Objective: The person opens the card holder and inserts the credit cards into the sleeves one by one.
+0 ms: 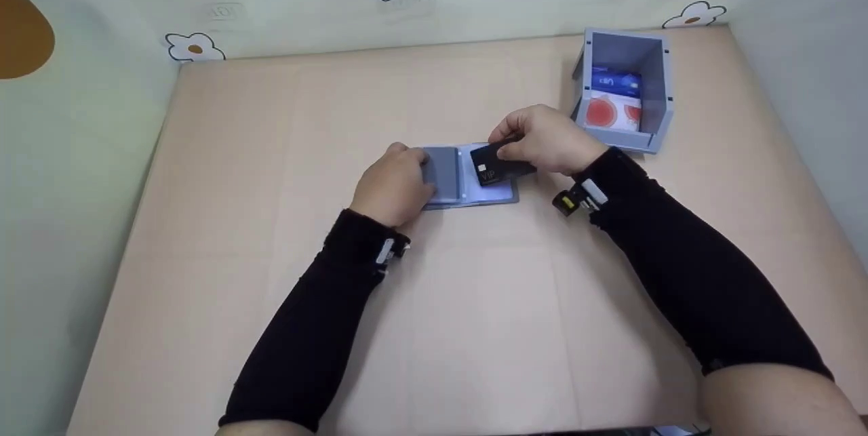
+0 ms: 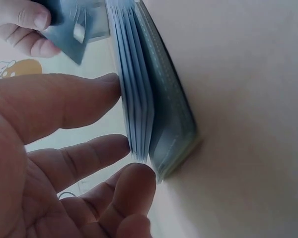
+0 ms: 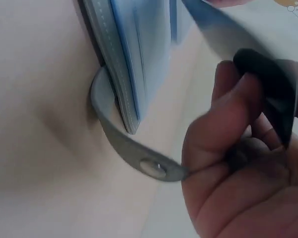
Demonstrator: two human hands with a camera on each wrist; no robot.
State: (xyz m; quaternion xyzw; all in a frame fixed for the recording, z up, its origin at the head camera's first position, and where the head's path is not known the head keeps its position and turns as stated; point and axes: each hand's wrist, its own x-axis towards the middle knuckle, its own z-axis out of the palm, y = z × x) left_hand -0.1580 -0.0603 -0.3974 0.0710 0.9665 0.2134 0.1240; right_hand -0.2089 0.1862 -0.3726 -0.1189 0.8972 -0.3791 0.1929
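Note:
A grey card holder (image 1: 444, 175) lies spread on the table, with clear sleeves on its right side. My left hand (image 1: 392, 185) rests on its left half. In the left wrist view, the thumb and fingers touch the stacked sleeves (image 2: 134, 99). My right hand (image 1: 556, 141) pinches a black card (image 1: 491, 171) marked "VIP", tilted over the right-hand sleeve. A strap with a metal snap (image 3: 153, 168) sticks out from the holder in the right wrist view, beside my right hand.
To the right rear stands a grey bin (image 1: 664, 83) with a blue card (image 1: 614, 81) and a white card with red circles (image 1: 602, 114) inside. Walls with flower prints border the peach-coloured table (image 1: 285, 124) at the back and sides.

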